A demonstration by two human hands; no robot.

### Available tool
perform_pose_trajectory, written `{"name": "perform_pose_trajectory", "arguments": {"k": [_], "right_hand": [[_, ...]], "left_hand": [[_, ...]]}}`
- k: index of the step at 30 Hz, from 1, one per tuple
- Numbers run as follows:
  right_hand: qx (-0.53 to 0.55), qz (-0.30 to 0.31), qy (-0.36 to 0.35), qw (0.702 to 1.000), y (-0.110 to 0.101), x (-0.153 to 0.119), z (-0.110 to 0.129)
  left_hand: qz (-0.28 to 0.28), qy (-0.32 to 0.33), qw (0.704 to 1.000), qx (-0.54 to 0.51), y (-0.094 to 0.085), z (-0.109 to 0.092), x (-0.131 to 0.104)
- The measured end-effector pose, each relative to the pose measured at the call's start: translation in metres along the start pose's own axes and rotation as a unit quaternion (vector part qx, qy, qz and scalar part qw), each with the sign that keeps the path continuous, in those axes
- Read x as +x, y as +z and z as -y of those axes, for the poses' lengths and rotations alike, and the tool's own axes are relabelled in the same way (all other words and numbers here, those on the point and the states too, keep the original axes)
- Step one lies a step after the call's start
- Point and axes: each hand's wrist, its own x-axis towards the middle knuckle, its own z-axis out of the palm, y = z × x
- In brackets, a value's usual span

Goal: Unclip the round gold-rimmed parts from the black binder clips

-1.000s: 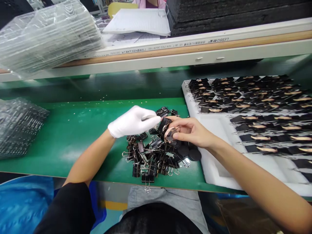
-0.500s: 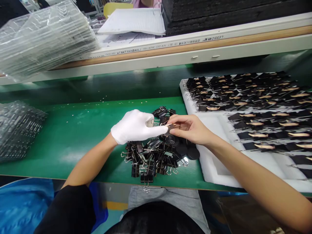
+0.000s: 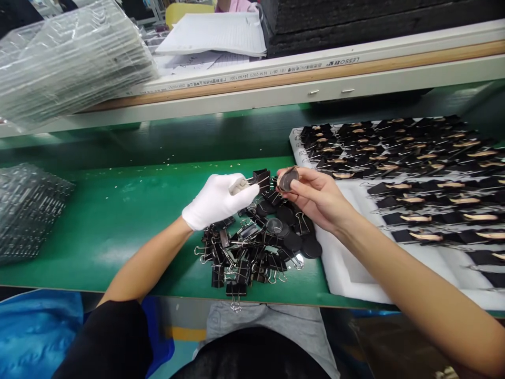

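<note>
Head camera, looking down: the gloved left hand [image 3: 221, 201] and the bare right hand [image 3: 320, 197] are near each other but apart, raised over a green tabletop [image 3: 118, 237]; the left, in white cloth, is clamped on the wire handles of a black binder clip [image 3: 261, 181]; the handles run sideways, left to right, from the glove into the clip's boxy, dark body, which points toward the right hand; the right thumb and fingers pinch a round dark disc [image 3: 289, 180], just beside the clip, its flat face tilted up toward the viewer, a tan sliver along its upper edge; being round, the disc shows no clear long axis. Below lies a heap of loose clips [image 3: 236, 250], glossy black with bent silvery wire loops, pointing every way; matte black discs [image 3: 311, 246] lie flat at its right side; farther right, a white foam tray [image 3: 341, 276], smooth with rounded recesses, bears rows of clipped pieces [image 3: 426, 237], each showing a curved tan strip that runs roughly left to right; at far left stands a stack of clear, ridged plastic trays [image 3: 29, 210].
</note>
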Motion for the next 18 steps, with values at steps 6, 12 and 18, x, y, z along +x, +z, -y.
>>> {"name": "perform_pose_trajectory", "arguments": {"k": [6, 12, 18], "right_hand": [[0.056, -0.042, 0.043, 0.997, 0.004, 0.003, -0.008], [0.058, -0.040, 0.041, 0.997, 0.010, 0.000, -0.015], [0.081, -0.019, 0.060, 0.995, 0.015, -0.003, -0.017]], "left_hand": [[0.005, -0.005, 0.998, -0.059, 0.013, -0.003, -0.004], [-0.011, -0.020, 0.997, -0.078, 0.021, -0.005, -0.006], [-0.015, -0.052, 0.993, -0.103, 0.025, -0.007, -0.006]]}}
